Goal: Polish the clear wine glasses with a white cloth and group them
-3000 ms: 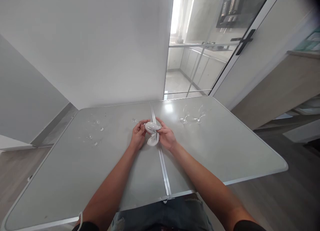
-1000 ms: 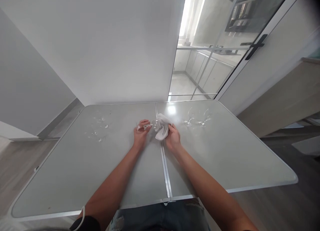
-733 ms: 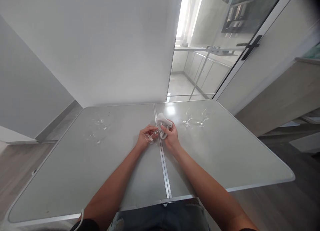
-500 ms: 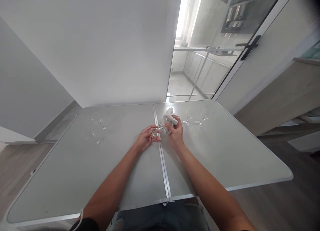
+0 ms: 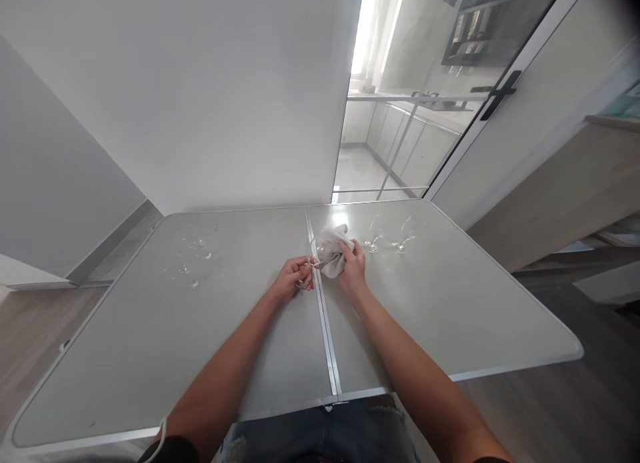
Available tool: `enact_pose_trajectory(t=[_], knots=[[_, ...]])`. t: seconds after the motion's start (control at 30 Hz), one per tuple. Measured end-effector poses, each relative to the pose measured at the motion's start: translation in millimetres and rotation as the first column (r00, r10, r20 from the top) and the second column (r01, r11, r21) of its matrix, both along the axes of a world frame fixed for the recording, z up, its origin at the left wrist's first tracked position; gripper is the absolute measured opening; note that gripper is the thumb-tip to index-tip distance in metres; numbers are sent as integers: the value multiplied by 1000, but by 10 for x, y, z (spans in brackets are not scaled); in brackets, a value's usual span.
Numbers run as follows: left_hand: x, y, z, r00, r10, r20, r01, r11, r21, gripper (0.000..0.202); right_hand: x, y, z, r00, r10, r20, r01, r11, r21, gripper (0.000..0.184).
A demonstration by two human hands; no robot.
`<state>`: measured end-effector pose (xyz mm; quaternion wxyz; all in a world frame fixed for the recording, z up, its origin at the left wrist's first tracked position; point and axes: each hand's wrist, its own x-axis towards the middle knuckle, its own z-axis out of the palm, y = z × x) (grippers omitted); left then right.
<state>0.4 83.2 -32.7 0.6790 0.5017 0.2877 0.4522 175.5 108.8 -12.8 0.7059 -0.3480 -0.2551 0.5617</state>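
At the left of the tabletop (image 5: 150, 356) sits a group of clear glassware (image 5: 185, 269), too faint to count. Next, the left hand (image 5: 295, 278) has its fingers closed around the stem of the held glass (image 5: 321, 249), which is tilted above the middle seam, bowl to the right. The right hand (image 5: 353, 268) pinches a white cloth (image 5: 334, 268) against that bowl; whether any goes inside, I cannot tell. Wiping well probably calls for light pressure and no twisting against the stem. Farther right, two stemmed glasses (image 5: 371, 245) stand upright, well worth avoiding.
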Motion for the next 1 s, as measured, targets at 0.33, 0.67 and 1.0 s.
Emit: enact_pose_trajectory(t=[0.33,0.67,1.0], knots=[[34,0,31,978,209,-14,-209,978,-1,33,-148,-187,56,939,225,259,-288,928,238,23],[54,-65,45,997,-20,-79,17,999,-39,26,-70,-207,125,894,442,76,-449,884,129,43],[26,-81,48,995,36,-97,-39,999,-28,29,-55,-113,0,908,381,176,-389,921,13,42]])
